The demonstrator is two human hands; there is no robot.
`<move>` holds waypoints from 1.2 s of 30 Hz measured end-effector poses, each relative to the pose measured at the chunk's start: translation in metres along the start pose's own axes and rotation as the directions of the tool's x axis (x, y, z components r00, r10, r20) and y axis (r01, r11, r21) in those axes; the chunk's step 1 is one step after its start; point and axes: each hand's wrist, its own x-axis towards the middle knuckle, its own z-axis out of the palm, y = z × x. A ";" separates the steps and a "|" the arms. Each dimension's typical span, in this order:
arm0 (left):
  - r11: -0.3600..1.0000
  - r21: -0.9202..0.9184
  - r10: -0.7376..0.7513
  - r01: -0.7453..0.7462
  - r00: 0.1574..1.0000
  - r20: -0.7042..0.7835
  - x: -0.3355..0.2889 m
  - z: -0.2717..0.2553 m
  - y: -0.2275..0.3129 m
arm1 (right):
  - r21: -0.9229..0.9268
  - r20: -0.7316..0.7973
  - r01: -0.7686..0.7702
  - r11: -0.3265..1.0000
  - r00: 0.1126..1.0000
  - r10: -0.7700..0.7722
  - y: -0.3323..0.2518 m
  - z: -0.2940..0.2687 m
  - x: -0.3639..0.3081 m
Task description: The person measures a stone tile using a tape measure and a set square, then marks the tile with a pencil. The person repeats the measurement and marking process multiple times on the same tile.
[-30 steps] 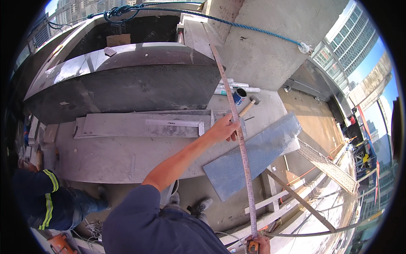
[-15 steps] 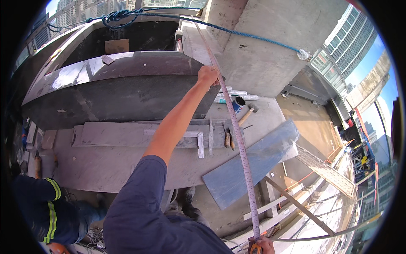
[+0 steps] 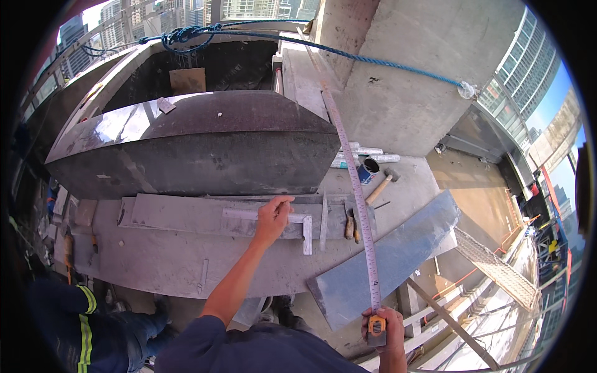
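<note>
My right hand [image 3: 389,329] grips an orange and black tape measure [image 3: 377,324] at the lower right. Its long blade [image 3: 354,174] stretches far forward, past the right end of the dark stone-clad block [image 3: 205,163] and along the concrete column. My left hand [image 3: 274,219] is closed, fingers curled together, over a metal square [image 3: 307,233] on grey stone strips [image 3: 174,214]. A small dark thing may be in its fingers, too small to make out. Right of the square lie a thin metal strip [image 3: 323,221] and wooden-handled tools [image 3: 350,227].
A bluish stone slab [image 3: 388,261] lies slanted at right. A hammer [image 3: 380,188], a blue can [image 3: 368,171] and several tubes [image 3: 373,155] stand near the column [image 3: 410,93]. Blue rope [image 3: 385,61] crosses the back. A person in a reflective-striped sleeve [image 3: 87,304] is at lower left.
My left hand has left the tape blade by the block's corner and come back over the metal square. My right hand with the tape measure has risen further into view.
</note>
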 end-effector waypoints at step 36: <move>0.342 0.831 0.027 0.438 0.880 -0.475 -0.145 -0.138 -0.228 | -0.060 0.140 0.158 0.986 0.979 -0.148 -0.124 0.161 0.234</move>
